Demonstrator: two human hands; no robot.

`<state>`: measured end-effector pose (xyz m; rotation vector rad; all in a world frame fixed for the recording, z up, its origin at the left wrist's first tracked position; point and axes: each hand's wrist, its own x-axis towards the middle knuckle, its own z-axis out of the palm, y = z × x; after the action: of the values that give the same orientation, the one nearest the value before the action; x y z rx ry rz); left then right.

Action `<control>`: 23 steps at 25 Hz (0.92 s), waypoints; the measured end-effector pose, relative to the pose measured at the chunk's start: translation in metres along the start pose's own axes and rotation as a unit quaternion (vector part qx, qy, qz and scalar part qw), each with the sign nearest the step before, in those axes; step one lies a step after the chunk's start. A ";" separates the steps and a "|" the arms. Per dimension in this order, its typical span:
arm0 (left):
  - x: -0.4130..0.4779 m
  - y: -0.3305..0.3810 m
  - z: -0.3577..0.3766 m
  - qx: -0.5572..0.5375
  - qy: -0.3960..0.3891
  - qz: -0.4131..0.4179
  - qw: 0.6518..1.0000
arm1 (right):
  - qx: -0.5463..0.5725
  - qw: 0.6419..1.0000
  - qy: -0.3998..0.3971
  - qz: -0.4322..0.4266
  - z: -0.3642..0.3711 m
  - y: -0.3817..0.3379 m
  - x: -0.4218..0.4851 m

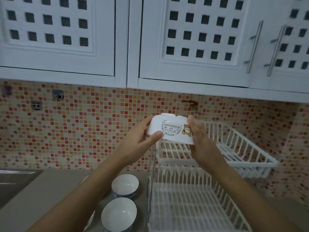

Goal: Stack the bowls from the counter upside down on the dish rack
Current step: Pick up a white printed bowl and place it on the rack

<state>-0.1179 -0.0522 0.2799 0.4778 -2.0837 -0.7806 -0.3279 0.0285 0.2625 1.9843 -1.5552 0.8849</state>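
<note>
A white bowl (172, 129) with a cartoon print and upside-down lettering is held upside down in the air, just above the left end of the upper tier (234, 148) of the white dish rack. My left hand (142, 139) grips its left side, thumb on the front. Against its right side presses my right hand (199, 136). Two blue-patterned white bowls stand upright on the counter: one (125, 185) farther back, one (119, 214) nearer. The edge of another bowl (83, 179) shows behind my left forearm. The rack's lower tier (192, 206) holds nothing.
White upper cabinets (192, 47) with metal handles hang overhead, close above the rack. A mosaic tile wall (75, 131) lies behind. A steel sink (15, 183) edge shows at the far left. The grey counter (41, 195) runs between sink and rack.
</note>
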 end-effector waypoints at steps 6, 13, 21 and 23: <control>0.069 -0.034 0.040 0.041 -0.047 -0.028 0.998 | 0.243 0.949 -0.159 0.123 -0.006 0.084 0.011; 0.129 -0.065 0.079 0.235 -0.127 -0.098 0.959 | 0.176 0.943 -0.257 0.122 0.025 0.155 0.035; 0.151 -0.074 0.110 0.361 -0.175 -0.200 0.894 | 0.083 0.928 -0.354 0.077 0.051 0.170 0.045; 0.150 -0.074 0.112 0.371 -0.180 -0.202 0.888 | 0.082 0.930 -0.353 0.070 0.051 0.172 0.044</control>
<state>-0.2918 -0.1534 0.2654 1.2999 -2.6497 -0.2597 -0.4771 -0.0795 0.2547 2.5065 -2.0738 0.3530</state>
